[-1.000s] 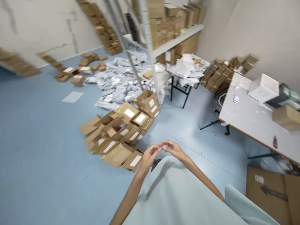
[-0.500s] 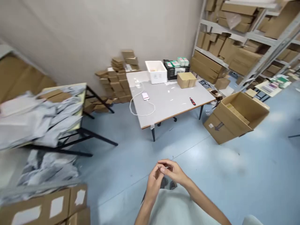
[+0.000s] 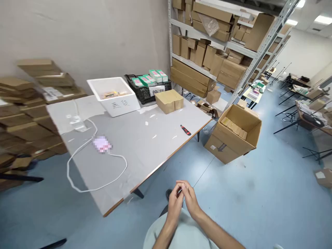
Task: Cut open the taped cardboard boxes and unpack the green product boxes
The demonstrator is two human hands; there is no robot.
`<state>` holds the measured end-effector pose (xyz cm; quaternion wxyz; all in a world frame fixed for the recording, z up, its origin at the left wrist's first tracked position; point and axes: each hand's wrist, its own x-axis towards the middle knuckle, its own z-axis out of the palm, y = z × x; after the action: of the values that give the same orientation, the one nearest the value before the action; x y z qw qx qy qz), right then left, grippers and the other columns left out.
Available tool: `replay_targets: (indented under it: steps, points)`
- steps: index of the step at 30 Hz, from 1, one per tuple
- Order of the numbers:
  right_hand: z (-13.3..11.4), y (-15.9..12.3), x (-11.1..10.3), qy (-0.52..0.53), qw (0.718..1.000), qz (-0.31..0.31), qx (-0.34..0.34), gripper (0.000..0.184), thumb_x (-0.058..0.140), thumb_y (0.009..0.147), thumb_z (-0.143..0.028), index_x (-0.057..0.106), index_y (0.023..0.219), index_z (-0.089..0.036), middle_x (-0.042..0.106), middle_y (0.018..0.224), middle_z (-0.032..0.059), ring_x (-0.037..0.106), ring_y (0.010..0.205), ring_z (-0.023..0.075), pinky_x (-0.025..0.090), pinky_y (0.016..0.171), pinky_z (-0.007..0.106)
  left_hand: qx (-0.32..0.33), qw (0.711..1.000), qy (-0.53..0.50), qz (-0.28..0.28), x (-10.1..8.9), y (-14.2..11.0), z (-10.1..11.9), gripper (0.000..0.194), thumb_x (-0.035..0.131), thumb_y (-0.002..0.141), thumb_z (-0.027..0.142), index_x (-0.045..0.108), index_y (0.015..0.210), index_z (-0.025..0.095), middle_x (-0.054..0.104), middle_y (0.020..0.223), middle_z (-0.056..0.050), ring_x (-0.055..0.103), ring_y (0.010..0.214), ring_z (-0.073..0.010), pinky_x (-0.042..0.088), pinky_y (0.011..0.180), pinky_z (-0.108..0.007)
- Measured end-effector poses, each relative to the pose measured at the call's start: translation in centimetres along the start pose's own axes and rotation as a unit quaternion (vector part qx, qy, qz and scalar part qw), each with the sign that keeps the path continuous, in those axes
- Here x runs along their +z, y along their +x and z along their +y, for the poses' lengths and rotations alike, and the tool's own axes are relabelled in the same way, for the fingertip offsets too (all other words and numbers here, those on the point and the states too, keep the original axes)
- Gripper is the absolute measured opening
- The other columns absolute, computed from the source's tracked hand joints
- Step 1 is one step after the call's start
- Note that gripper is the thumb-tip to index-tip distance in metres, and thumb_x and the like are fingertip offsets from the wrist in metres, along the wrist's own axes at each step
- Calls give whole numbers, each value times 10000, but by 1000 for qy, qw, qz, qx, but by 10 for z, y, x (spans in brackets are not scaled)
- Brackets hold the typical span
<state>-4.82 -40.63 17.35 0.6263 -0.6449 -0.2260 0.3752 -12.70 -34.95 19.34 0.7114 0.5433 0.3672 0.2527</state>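
Observation:
My left hand [image 3: 175, 201] and my right hand [image 3: 191, 201] meet in front of my body, low in the view. Their fingers are drawn together and the fingertips touch; I see no object between them. Ahead of them stands a grey-topped table [image 3: 145, 152]. A red and black cutter-like tool [image 3: 185, 130] lies near its right edge. On the table's left side is a blurred-out phone [image 3: 102, 144] by a white cable [image 3: 77, 188]. A small closed carton [image 3: 169, 101] sits toward the back.
At the table's back are a white foam box [image 3: 120, 105] and a black crate [image 3: 149, 97] holding green-and-white packs. A large open carton [image 3: 220, 147] stands on the floor right of the table. Shelving [image 3: 241, 48] rises behind; flat cardboard stacks [image 3: 31, 128] fill the left.
My view has moved closer to the table and swung right, so the left-hand table has mostly gone from sight. My hands stay together, the fingers now meeting more closely at the tips.

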Motion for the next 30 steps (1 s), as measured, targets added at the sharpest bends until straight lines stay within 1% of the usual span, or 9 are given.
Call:
replay_targets:
  steps: [5,11,14,17,21,24,25,27,30]
  points:
    - [-6,75,3,4,994,107,15,817,569,957,-996,858,1258,-295,828,1295,141,775,1227,351,633,1143,517,4,997,-13,-71,6,99,19,360,811,844,638,741,850,285,770,902,-59,739,863,-294,615,869,-396]
    - [3,156,-6,3,982,181,58,918,598,882,-1051,877,1253,-259,846,1330,177,772,1283,401,576,1231,594,-26,992,0,-119,12,189,17,394,828,841,654,744,842,269,743,851,-42,707,817,-262,623,904,-404]
    - [1,210,-2,1,986,154,59,899,615,891,-1037,895,1250,-262,845,1338,180,768,1307,410,572,1233,600,-32,995,10,-92,5,237,16,419,805,855,687,759,875,271,763,885,-52,741,880,-282,620,921,-410]
    - [-8,278,6,-12,997,72,38,869,625,912,-1015,909,1235,-259,847,1314,181,775,1290,408,575,1225,593,-29,999,20,-8,-4,290,19,467,775,860,742,753,901,277,784,920,-68,770,947,-307,619,923,-412]
    - [-29,384,8,-69,994,-81,-7,670,589,1047,-863,895,1282,-315,841,1275,138,786,1249,363,628,1144,535,-23,992,8,127,-7,368,34,507,750,885,767,755,992,271,811,996,-72,786,1030,-310,624,979,-419]
    - [-51,484,2,-148,975,-150,-74,596,562,1101,-757,841,1392,-317,804,1332,128,779,1256,345,660,1106,526,-15,971,-11,238,-1,431,55,502,805,863,731,756,990,247,832,1098,-96,782,1157,-323,600,1091,-452]
    - [-59,522,1,-169,969,-157,-92,617,589,1089,-748,819,1430,-288,782,1383,144,761,1296,352,643,1148,544,-12,962,-23,271,1,453,62,496,831,846,715,751,974,242,836,1152,-111,775,1221,-334,586,1131,-468]
    - [-76,606,2,-231,954,-146,-123,662,630,1086,-713,765,1511,-223,715,1516,196,658,1490,371,515,1316,575,-9,945,-48,325,5,494,78,487,867,822,688,751,971,239,835,1257,-135,750,1338,-355,560,1189,-501]
    - [-100,731,17,-378,905,-125,-146,798,679,1079,-709,644,1661,-164,517,1762,265,447,1698,426,397,1389,617,-2,935,-55,351,13,542,96,475,863,845,675,781,1030,245,833,1312,-147,740,1377,-353,543,1233,-535]
